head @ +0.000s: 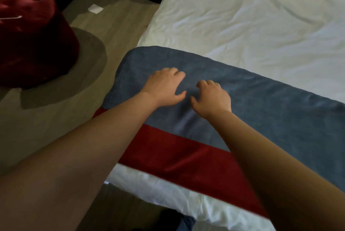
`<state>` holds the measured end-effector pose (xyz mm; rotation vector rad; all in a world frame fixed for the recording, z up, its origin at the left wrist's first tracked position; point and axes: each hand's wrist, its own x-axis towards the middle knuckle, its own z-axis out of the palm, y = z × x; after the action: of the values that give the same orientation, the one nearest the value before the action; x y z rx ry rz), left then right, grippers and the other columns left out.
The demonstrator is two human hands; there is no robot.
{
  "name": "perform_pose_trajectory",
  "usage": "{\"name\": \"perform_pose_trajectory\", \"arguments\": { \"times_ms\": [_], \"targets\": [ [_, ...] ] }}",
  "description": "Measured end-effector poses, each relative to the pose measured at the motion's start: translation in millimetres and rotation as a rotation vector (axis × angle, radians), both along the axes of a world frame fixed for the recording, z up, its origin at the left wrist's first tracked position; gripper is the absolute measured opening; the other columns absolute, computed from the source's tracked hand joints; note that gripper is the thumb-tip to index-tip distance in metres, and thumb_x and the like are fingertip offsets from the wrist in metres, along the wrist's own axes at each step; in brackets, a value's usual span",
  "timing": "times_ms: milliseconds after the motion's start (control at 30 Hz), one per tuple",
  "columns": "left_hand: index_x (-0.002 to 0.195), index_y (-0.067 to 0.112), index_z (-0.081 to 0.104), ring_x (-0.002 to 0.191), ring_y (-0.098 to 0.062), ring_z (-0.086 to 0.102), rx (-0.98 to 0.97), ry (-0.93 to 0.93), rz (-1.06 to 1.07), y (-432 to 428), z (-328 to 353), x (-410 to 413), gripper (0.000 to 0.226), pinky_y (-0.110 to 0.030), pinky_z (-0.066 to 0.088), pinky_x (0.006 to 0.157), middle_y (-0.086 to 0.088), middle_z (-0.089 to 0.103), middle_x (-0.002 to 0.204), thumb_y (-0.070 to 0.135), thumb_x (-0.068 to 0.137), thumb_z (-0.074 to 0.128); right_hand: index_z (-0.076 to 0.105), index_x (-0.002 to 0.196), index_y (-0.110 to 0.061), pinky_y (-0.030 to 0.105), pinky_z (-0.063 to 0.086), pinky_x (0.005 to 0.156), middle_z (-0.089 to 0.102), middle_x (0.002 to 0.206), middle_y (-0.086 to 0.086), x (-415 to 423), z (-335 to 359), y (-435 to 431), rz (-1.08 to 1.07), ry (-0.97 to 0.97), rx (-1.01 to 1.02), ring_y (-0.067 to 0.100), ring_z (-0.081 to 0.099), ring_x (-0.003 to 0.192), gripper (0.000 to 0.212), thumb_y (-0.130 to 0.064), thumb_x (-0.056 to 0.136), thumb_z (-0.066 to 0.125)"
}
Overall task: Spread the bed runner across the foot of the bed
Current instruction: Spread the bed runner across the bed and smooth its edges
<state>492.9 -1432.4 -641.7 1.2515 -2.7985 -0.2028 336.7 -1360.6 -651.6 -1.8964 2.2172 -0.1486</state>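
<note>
On the foot of the bed [252,25], the bed runner [270,111] lies flat over the white sheet. Its long axis goes across the width of the mattress; in my view it runs from the upper left to the lower right. Its left end bends down over the left side of the bed, toward the floor [115,25], and its other end leaves the picture at the right. The wide part is blue-grey, and a red band [186,156] follows the long edge that is nearer to me. Between this band and the end of the mattress a strip of white bedding shows.

Both my hands rest palm down on the blue-grey part, near the left end, just beside each other but not touching. My left hand [164,87] has the thumb spread out and the fingers bent, with the tips on the cloth. My right hand [211,97] is bent like a claw, also with the tips on the cloth. I cannot tell if either hand pinches a fold or only presses.

Left of the bed, a dark red round pouf [31,35] stands on the floor, well apart from the runner. A small white piece of paper [95,9] lies on the floor further away.
</note>
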Motion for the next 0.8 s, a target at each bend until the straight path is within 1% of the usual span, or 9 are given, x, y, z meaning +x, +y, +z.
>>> {"name": "perform_pose_trajectory", "arguments": {
  "times_ms": [167, 333, 467, 600, 667, 733, 800],
  "targets": [
    [0.119, 0.013, 0.051, 0.103, -0.028, 0.054, 0.046, 0.001, 0.121, -20, -17, -25, 0.047, -0.043, 0.048, 0.081, -0.007, 0.057, 0.111, 0.047, 0.086, 0.050, 0.054, 0.115, -0.013, 0.038, 0.043, 0.077, 0.056, 0.114, 0.009, -34, -17, -24, -0.016, 0.006, 0.063, 0.029, 0.050, 0.110, 0.040, -0.042, 0.088, 0.052],
    [0.118, 0.012, 0.051, 0.102, -0.028, 0.053, 0.069, -0.052, 0.154, -41, -31, -28, 0.042, -0.043, 0.048, 0.081, -0.009, 0.056, 0.111, 0.043, 0.090, 0.047, 0.053, 0.116, -0.014, 0.041, 0.046, 0.080, 0.055, 0.116, 0.009, -51, -29, -41, -0.019, 0.001, 0.117, 0.028, 0.050, 0.111, 0.037, -0.041, 0.091, 0.051],
    [0.116, 0.011, 0.052, 0.103, -0.030, 0.054, 0.053, -0.054, 0.129, -60, -38, -36, 0.039, -0.044, 0.048, 0.081, -0.010, 0.057, 0.112, 0.041, 0.090, 0.047, 0.053, 0.114, -0.012, 0.041, 0.045, 0.078, 0.054, 0.114, 0.009, -53, -33, -57, -0.011, -0.014, 0.110, 0.028, 0.050, 0.109, 0.035, -0.039, 0.091, 0.050],
    [0.114, 0.010, 0.052, 0.102, -0.031, 0.053, 0.053, -0.056, 0.107, -86, -46, -47, 0.032, -0.044, 0.048, 0.078, -0.011, 0.056, 0.111, 0.033, 0.094, 0.043, 0.053, 0.115, -0.011, 0.039, 0.042, 0.075, 0.053, 0.116, 0.010, -55, -40, -80, 0.008, -0.012, 0.092, 0.029, 0.049, 0.110, 0.034, -0.036, 0.092, 0.049],
    [0.113, 0.010, 0.053, 0.103, -0.030, 0.052, 0.058, -0.071, 0.102, -103, -52, -51, 0.029, -0.044, 0.047, 0.079, -0.010, 0.055, 0.112, 0.029, 0.095, 0.041, 0.052, 0.118, -0.011, 0.039, 0.042, 0.077, 0.052, 0.118, 0.009, -57, -45, -93, 0.006, -0.013, 0.082, 0.030, 0.048, 0.112, 0.033, -0.034, 0.093, 0.048],
    [0.117, 0.010, 0.052, 0.107, -0.029, 0.051, 0.072, -0.070, 0.095, -119, -58, -51, 0.029, -0.044, 0.046, 0.082, -0.009, 0.054, 0.116, 0.025, 0.096, 0.039, 0.052, 0.119, -0.012, 0.040, 0.042, 0.078, 0.051, 0.120, 0.009, -59, -51, -107, -0.011, -0.016, 0.062, 0.029, 0.047, 0.113, 0.032, -0.031, 0.094, 0.046],
    [0.123, 0.012, 0.051, 0.110, -0.028, 0.050, 0.077, -0.068, 0.077, -137, -65, -50, 0.031, -0.044, 0.046, 0.085, -0.008, 0.054, 0.120, 0.017, 0.096, 0.038, 0.052, 0.120, -0.012, 0.037, 0.039, 0.075, 0.050, 0.119, 0.009, -60, -57, -121, -0.046, -0.018, 0.019, 0.029, 0.047, 0.111, 0.029, -0.026, 0.096, 0.042]
  ]
}}
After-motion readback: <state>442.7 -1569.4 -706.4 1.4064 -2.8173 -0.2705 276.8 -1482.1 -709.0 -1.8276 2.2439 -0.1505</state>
